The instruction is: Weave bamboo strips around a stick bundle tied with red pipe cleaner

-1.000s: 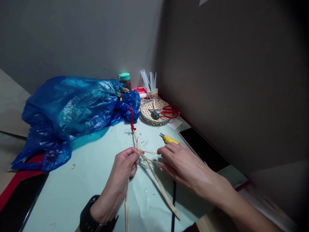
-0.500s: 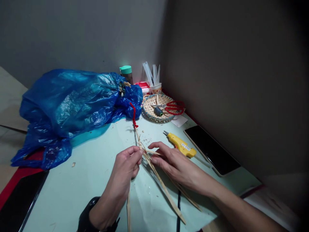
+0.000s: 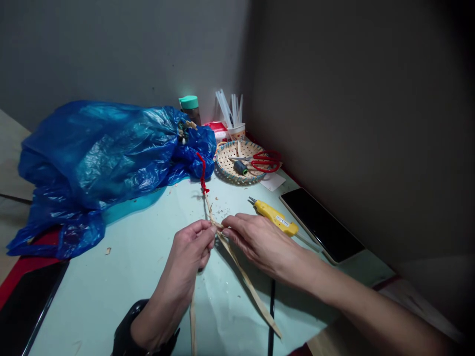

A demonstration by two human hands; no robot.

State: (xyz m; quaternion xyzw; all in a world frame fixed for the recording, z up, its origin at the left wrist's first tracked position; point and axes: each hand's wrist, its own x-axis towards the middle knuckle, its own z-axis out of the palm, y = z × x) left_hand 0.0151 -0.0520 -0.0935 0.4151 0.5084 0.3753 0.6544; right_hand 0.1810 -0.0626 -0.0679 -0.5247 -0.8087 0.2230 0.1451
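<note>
With left hand point(image 3: 193, 244), pinched pale strips point(image 3: 210, 207) between thumb and fingers; with right hand point(image 3: 260, 242), clamped on the same strips, just beside. Held strips over middle of surface point(image 3: 129, 272), with red cord point(image 3: 203, 174) at far end and one loose length point(image 3: 255, 295) trailing near right. Noted blue bag point(image 3: 111, 153) far left, basket point(image 3: 224, 159) with scissors point(image 3: 256, 161) and spool point(image 3: 240, 168) at far side, yellow glue gun point(image 3: 274, 216) at right, near dark-screened device point(image 3: 322, 225).
</note>
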